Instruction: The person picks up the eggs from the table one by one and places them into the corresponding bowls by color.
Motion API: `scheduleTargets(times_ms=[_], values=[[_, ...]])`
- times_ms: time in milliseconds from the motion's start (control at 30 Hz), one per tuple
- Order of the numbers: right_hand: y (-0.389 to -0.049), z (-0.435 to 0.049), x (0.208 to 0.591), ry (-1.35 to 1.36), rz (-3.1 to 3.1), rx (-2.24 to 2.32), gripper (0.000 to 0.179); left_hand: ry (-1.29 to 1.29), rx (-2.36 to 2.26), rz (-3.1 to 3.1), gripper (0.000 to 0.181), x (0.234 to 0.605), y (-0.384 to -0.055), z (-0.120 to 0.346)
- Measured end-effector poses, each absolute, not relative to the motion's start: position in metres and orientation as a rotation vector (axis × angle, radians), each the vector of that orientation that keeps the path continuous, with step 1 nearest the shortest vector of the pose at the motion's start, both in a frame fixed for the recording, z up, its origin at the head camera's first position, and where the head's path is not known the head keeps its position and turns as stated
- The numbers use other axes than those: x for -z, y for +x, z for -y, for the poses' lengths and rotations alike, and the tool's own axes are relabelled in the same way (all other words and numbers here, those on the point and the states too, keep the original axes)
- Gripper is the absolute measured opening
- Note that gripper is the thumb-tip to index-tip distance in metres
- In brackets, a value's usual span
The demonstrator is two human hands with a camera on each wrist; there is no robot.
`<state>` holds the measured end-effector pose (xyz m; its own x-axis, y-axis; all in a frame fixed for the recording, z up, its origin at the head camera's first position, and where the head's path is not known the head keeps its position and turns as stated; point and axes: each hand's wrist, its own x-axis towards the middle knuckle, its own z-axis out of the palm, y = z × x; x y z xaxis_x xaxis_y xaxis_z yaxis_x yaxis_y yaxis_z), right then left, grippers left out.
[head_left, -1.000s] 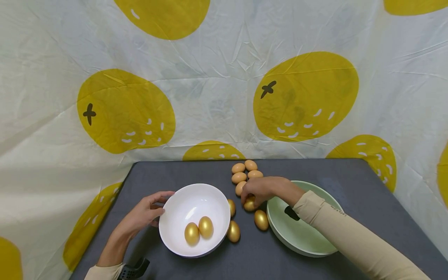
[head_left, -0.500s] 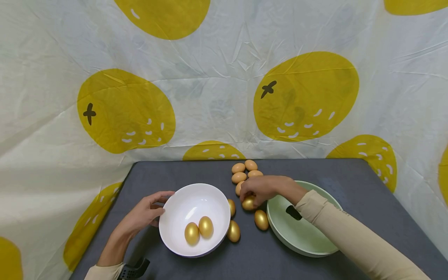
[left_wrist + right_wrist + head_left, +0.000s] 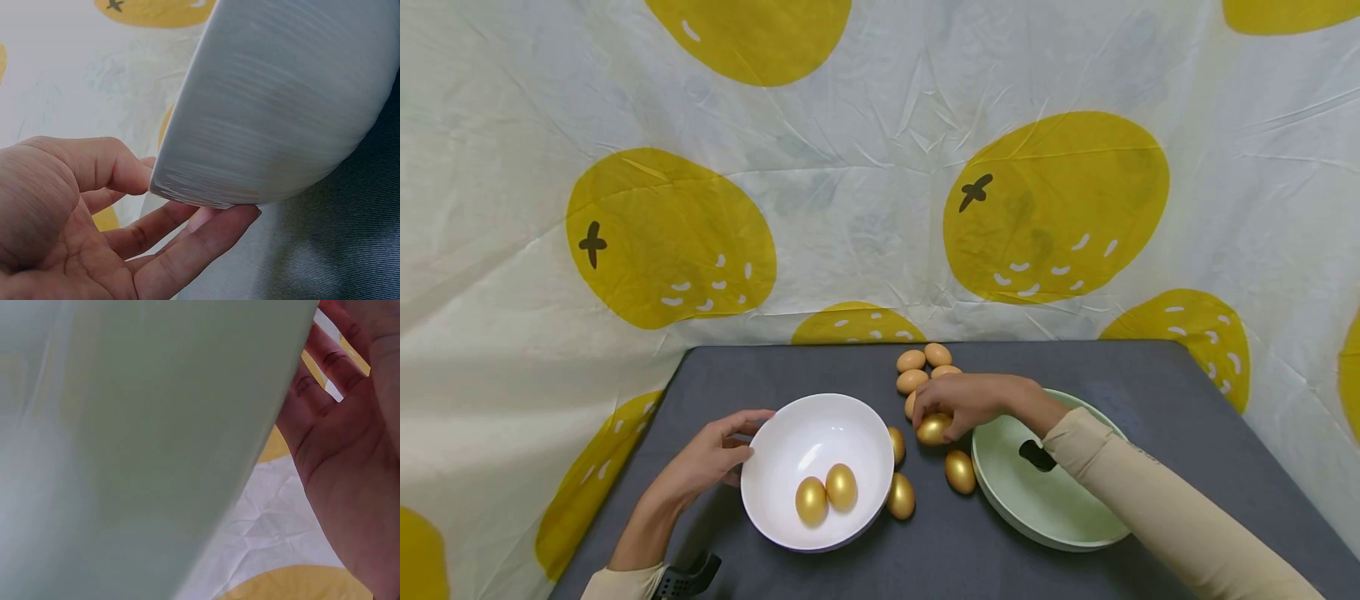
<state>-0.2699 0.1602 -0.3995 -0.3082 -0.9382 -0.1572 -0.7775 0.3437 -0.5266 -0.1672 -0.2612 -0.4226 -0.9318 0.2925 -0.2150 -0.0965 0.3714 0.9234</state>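
In the head view my left hand (image 3: 709,457) lies against the left side of a white bowl (image 3: 790,429), fingers extended. The left wrist view shows fingertips touching the outer wall of the bowl (image 3: 281,106) and the thumb at its rim. Two gold eggs (image 3: 841,487) sit inside. With its fingers my right hand (image 3: 966,402) holds another gold egg (image 3: 933,429), between the white bowl and a green bowl (image 3: 1022,500). Whether that egg touches the table is unclear. In the right wrist view the green bowl (image 3: 156,425) hides the fingertips.
Several brown eggs (image 3: 912,382) form a cluster toward the back of the dark table (image 3: 775,367), partly behind my right hand. More gold eggs (image 3: 901,496) lie between the bowls, one (image 3: 960,472) beside the green bowl. A patterned cloth (image 3: 865,208) hangs behind.
My right hand and forearm have shifted slightly to the right, and more of the gold egg in its fingers shows. The left hand and both bowls have stayed put.
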Motion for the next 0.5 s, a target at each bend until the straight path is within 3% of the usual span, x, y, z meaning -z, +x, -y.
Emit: scheduleTargets(times_ms=[500], values=[[-0.268,-0.165,0.386,-1.396,-2.211,0.628,0.042,0.171,-1.561,-2.305,0.052,0.422,-0.167,0.262]])
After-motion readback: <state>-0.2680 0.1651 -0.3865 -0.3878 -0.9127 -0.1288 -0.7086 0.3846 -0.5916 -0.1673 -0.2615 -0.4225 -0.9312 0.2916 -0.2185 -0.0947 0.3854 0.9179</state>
